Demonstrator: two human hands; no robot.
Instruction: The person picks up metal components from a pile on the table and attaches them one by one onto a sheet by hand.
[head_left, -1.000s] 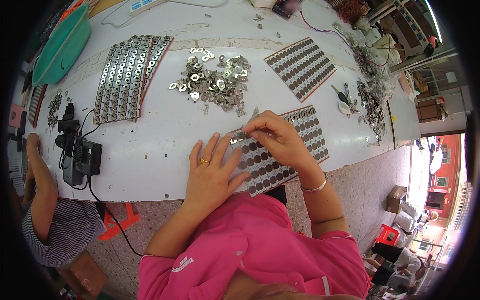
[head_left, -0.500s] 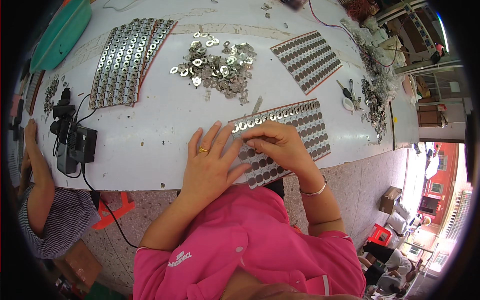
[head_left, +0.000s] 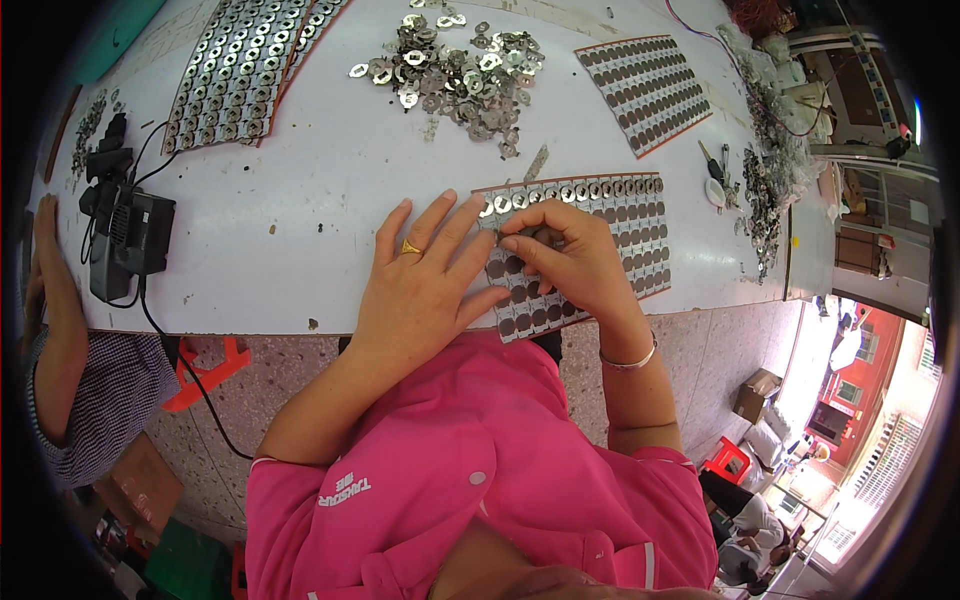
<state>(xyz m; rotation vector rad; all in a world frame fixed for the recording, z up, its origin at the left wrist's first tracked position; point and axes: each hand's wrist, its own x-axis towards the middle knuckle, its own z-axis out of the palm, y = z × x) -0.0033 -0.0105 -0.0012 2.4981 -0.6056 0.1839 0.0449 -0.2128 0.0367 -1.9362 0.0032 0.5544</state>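
Left hand (head_left: 425, 290) lies flat, fingers spread, pinning the near sheet (head_left: 610, 235) at the table (head_left: 300, 190) edge; right hand (head_left: 570, 260) pinches a small metal ring against it. Only the sheet's top row carries rings; the dark pads below stand bare. A ring pile (head_left: 450, 70) waits beyond, a filled sheet (head_left: 240, 70) far left

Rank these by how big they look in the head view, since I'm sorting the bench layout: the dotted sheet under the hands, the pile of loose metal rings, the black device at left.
1. Dotted sheet, partly hidden by both hands.
2. Pile of loose metal rings.
3. Black device.
The fisheye lens bends the view, so the sheet and pile ranking is unsure.
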